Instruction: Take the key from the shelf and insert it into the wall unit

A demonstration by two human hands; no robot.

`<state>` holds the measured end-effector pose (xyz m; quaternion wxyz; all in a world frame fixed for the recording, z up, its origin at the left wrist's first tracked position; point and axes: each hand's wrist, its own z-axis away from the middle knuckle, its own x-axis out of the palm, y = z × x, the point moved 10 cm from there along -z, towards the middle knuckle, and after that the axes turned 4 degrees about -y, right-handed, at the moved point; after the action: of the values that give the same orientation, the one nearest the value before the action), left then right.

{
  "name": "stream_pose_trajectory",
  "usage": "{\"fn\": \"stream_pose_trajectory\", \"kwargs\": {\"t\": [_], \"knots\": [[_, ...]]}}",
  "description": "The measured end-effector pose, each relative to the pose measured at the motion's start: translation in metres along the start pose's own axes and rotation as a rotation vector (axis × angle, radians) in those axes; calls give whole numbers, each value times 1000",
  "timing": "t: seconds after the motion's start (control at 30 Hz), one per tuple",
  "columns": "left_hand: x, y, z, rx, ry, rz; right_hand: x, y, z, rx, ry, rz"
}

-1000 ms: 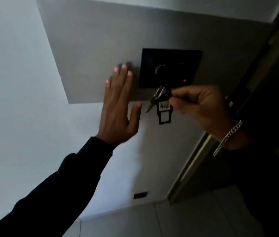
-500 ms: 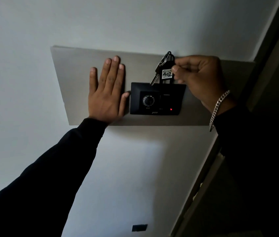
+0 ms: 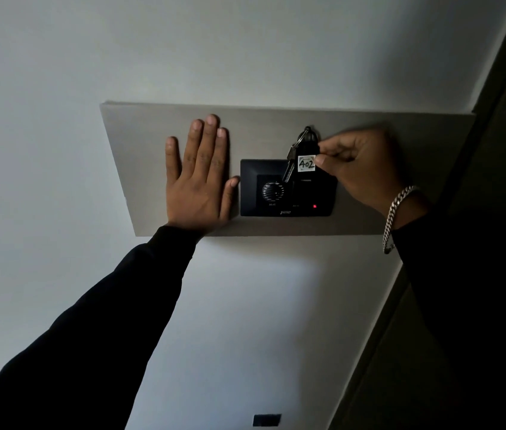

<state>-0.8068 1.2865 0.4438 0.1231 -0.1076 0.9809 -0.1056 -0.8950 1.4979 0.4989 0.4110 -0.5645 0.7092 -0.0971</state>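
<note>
The right hand pinches a black key tag with a white label that reads 402, so its grip is closed on the tag. A metal key hangs from the ring on the same tag and swings a little to the left. The tag is at the top edge of the black wall unit, near its right half, and its low end looks like it sits right at a slot there. I cannot tell if it has gone in yet. The left hand is flat and open on the grey wall panel, just beside the left edge of the wall unit, with the thumb touching that edge; it holds nothing. To do this step well, I think the tag should be kept straight up and down, lined up with the slot, and pushed down softly until it stops. The dangling key could get in the way, so it is best to let it hang to the side. A small red light glows near the bottom right corner of the unit, next to a round grille. The only thing here that holds something is the slot, and what is inside it is hidden. A silver bracelet sits on the right wrist.
</note>
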Motion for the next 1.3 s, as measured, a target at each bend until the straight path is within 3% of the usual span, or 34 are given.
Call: {"fn": "stream_pose_trajectory", "kwargs": {"t": [0.13, 0.3, 0.43, 0.6, 1.07, 1.3], "knots": [[1, -1, 0, 5, -11, 3, -7, -35, -5, -138, -8, 103], [2, -1, 0, 7, -22, 0, 15, -88, -15, -408, -152, 485], [1, -1, 0, 3, -33, 2, -1, -91, -4, -475, 21, 297], [-1, 0, -8, 6, -44, 35, -13, -55, 6, -385, 215, 57], [1, 1, -15, 9, -38, -2, -5, -41, 27, -469, 269, 55], [-9, 3, -22, -31, -162, 106, -13, -34, 34, -410, 270, -48]]}}
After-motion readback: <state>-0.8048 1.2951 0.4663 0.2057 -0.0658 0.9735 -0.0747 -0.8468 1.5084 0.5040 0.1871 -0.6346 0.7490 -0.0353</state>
